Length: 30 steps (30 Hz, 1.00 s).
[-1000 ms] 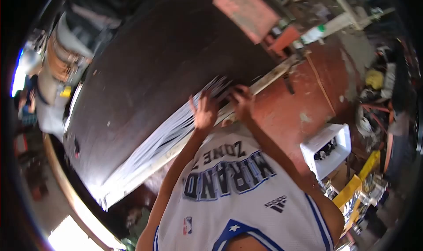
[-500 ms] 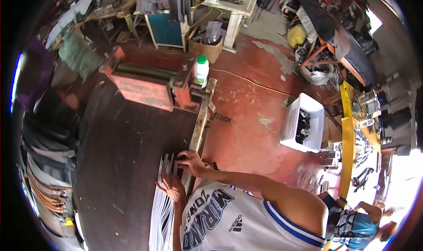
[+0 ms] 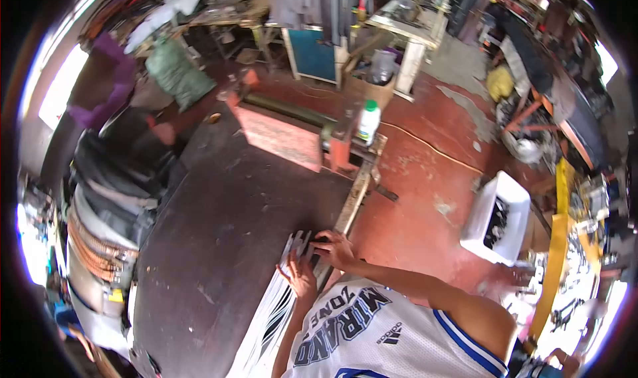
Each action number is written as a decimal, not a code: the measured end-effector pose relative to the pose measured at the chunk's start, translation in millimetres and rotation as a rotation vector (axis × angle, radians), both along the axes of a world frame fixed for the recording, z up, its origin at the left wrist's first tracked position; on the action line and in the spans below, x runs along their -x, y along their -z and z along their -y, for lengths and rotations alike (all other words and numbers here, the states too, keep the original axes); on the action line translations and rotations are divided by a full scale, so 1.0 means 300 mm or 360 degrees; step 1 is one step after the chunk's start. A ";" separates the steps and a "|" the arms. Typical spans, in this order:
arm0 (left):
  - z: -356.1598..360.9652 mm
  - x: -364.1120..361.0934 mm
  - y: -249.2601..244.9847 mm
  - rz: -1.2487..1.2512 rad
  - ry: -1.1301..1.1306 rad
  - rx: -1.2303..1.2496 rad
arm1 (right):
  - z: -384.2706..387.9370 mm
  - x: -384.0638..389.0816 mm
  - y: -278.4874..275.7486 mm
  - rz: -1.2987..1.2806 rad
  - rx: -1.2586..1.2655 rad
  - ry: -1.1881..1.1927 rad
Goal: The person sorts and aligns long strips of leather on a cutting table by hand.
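A bundle of long, thin black-and-white strips (image 3: 271, 315) lies along the right side of the dark tabletop, its ends fanned slightly apart. My left hand (image 3: 300, 278) rests on the strips near those ends, fingers spread. Close to its right, my right hand (image 3: 337, 249) has its fingers bent together at the end of a strip by the table's edge. The strips' material is not clear from here, and their near part runs out beside my forearm.
A red roller machine (image 3: 282, 135) stands across the table's far end, with a green-capped white bottle (image 3: 368, 124) at its right. Folded dark material and brown straps (image 3: 96, 248) pile up at left. A white bin (image 3: 515, 228) with black pieces sits on the red floor.
The view has swung left, so the table and hands appear farther right. My right hand's fingers have drawn together at the strip ends. My left hand stays spread on the bundle.
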<state>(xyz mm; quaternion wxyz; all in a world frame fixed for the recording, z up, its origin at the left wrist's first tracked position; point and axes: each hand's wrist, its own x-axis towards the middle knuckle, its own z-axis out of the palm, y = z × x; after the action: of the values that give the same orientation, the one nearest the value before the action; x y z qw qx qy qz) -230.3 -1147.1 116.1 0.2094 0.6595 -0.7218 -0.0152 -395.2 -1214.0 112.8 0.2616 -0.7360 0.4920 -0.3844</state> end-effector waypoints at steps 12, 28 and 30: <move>0.023 0.039 0.002 -0.0042 -0.0097 0.0037 | 0.009 0.005 -0.058 -0.0127 -0.0006 -0.0036; 0.028 0.054 -0.045 -0.0126 -0.0028 0.0126 | 0.112 0.069 -0.070 -0.0342 0.0098 -0.0464; 0.041 0.042 -0.030 -0.0085 -0.0044 0.0133 | 0.124 0.080 -0.067 -0.0331 0.0204 -0.0577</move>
<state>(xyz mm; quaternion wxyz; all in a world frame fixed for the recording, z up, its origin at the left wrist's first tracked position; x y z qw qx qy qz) -242.8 -1159.4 125.2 0.2562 0.6594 -0.7068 0.0003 -419.2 -1251.3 132.8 0.2270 -0.8633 0.3504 -0.2837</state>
